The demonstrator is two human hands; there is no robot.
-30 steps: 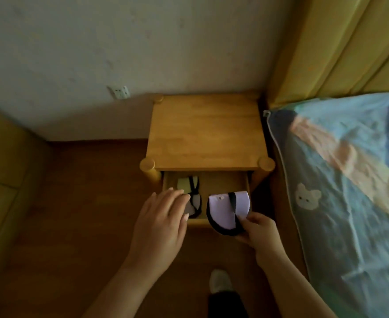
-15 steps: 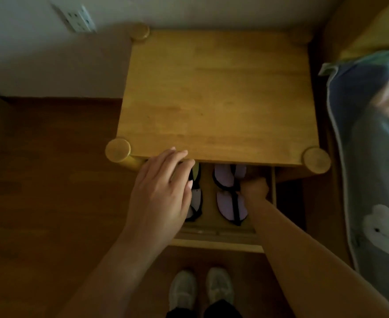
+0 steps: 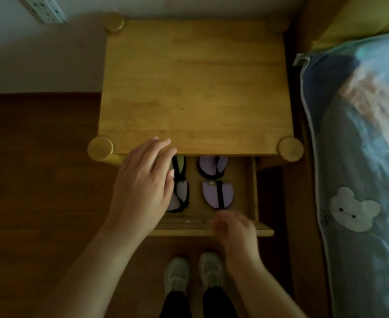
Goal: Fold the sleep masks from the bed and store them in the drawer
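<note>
The wooden nightstand's drawer point(image 3: 254, 191) is pulled open below the tabletop. Inside lie several folded sleep masks: a lilac one with a black strap point(image 3: 217, 195) at the front right, another lilac one point(image 3: 212, 166) behind it, a grey one point(image 3: 181, 195) at the front left and a yellowish one point(image 3: 181, 163) behind that. My left hand point(image 3: 143, 180) hovers flat, fingers apart, over the drawer's left side and covers part of the left masks. My right hand point(image 3: 233, 228) is blurred at the drawer's front edge and holds nothing that I can see.
The nightstand top point(image 3: 195, 88) is bare wood with round corner posts. The bed point(image 3: 361, 168) with a blue bear-print cover runs along the right. A wall socket point(image 3: 44, 8) sits at the upper left. My shoes point(image 3: 193, 276) stand on the dark wooden floor.
My right hand has let go of the lilac mask in the drawer and drawn back from inside to the drawer's front edge. My left hand has barely moved.
</note>
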